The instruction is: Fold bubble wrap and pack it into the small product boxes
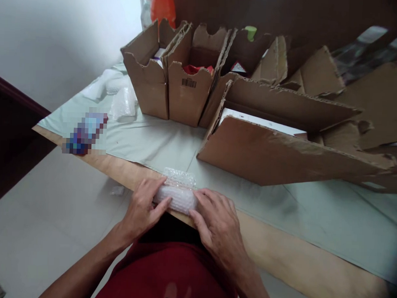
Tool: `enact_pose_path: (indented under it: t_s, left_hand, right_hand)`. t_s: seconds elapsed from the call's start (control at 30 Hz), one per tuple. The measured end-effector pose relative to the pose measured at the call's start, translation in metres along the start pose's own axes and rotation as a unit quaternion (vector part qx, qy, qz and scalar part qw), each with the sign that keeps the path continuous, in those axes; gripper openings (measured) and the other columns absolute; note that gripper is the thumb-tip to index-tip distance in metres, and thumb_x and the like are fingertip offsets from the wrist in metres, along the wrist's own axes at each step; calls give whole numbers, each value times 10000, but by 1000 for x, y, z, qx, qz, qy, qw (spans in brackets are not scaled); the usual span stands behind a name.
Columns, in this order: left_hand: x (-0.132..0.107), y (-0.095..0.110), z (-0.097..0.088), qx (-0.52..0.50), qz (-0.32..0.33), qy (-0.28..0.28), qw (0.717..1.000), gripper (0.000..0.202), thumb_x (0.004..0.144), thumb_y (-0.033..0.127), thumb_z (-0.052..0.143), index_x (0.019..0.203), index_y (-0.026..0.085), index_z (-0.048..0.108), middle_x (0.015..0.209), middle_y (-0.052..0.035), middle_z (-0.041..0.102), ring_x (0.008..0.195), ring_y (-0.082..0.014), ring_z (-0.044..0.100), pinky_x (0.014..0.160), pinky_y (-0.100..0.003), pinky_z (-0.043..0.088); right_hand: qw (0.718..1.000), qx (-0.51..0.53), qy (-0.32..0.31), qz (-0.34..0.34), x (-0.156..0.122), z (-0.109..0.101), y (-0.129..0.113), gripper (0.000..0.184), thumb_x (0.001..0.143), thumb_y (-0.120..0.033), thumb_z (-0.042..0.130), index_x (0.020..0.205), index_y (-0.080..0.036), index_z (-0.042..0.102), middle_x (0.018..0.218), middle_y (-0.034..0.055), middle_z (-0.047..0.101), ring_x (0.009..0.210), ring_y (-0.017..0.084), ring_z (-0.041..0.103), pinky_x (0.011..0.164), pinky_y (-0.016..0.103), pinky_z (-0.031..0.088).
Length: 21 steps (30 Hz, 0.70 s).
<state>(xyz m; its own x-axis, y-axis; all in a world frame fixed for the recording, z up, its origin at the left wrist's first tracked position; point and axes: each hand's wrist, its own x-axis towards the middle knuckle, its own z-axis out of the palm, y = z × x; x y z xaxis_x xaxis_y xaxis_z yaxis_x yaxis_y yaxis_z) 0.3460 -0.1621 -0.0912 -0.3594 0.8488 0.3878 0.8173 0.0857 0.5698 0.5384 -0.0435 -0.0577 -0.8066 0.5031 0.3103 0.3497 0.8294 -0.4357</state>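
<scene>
A small roll of bubble wrap (178,194) lies at the near edge of a wooden table (311,261), partly on a pale green sheet (159,143). My left hand (143,208) grips its left end, fingers curled over it. My right hand (217,221) holds its right end the same way. What the wrap encloses is hidden.
Several open cardboard boxes (187,85) stand at the back of the table, and a large flat carton (277,138) lies tipped to the right. Loose bubble wrap (122,103) and a pixelated object (85,133) lie at the left. Pale floor lies beyond the left edge.
</scene>
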Motion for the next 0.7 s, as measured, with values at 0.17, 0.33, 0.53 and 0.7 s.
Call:
enact_pose_path:
  t_s: [0.17,0.33,0.53,0.7]
  left_hand:
    - [13,-5,1,17,-50,64,997,367,964,345,639,1295,189,626,1149,-115,696,1064,-268,663,975,-457,553]
    - [-17,15,-15,-229,-253,42,939,308,957,372,648,1187,170,679,1043,-92,761,965,-226,740,884,-372,611]
    - [-14,50,0,-446,-297,-75,841,393,943,409,656,1233,145,670,1146,-128,773,1054,-260,740,923,-365,604]
    - [3,63,6,-292,-162,-95,938,288,876,208,630,1154,186,702,1026,-76,777,918,-217,731,809,-301,587]
  right_hand:
    - [999,-28,-16,-44,16,24,0,265,974,-167,581,1227,-180,660,1241,137,717,1119,300,638,926,459,492]
    - [992,98,59,58,23,27,4,220,1007,-203,565,1194,-201,681,1044,74,779,934,234,695,856,389,524]
    - [961,251,38,107,-7,10,-11,181,1012,-259,550,1128,-252,689,1071,52,753,997,212,696,891,351,556]
    - [947,272,71,153,-39,-14,8,518,941,-506,670,1389,-258,588,1298,109,672,1118,250,678,976,396,562]
